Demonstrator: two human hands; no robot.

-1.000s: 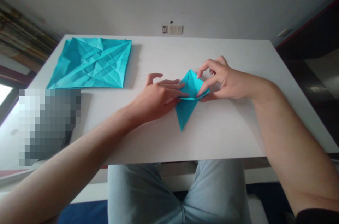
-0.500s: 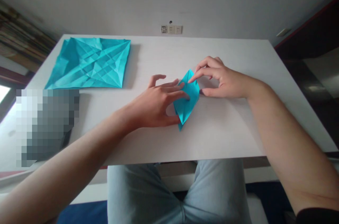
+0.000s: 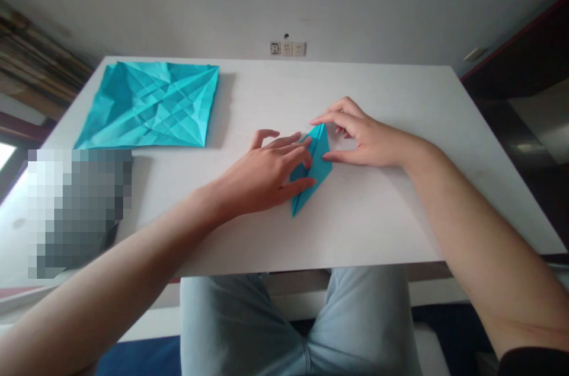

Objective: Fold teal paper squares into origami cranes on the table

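Note:
A small blue-green folded paper point(image 3: 320, 156), a slim diamond with layered flaps, lies on the white table in front of me. My left hand point(image 3: 278, 171) holds it down from the left, with the thumb across its lower part and the index finger bent on its middle. The little finger sticks up, off the paper. From the right, my right hand point(image 3: 351, 136) holds the paper's far end and right edge, its index fingertip at the top point and its thumb at the side. My fingers cover part of the folds on the left.
A large creased sheet point(image 3: 151, 106) of the same blue-green colour lies at the table's far left. Below it is a blurred-out item point(image 3: 80, 213). Wall sockets point(image 3: 287, 48) sit behind the white table point(image 3: 377, 216), whose front edge is above my legs.
The paper's upper flap has turned over, and a dark lengthwise slit now shows. My left thumb has come from under the paper's edge onto its top. My right hand has shifted slightly left.

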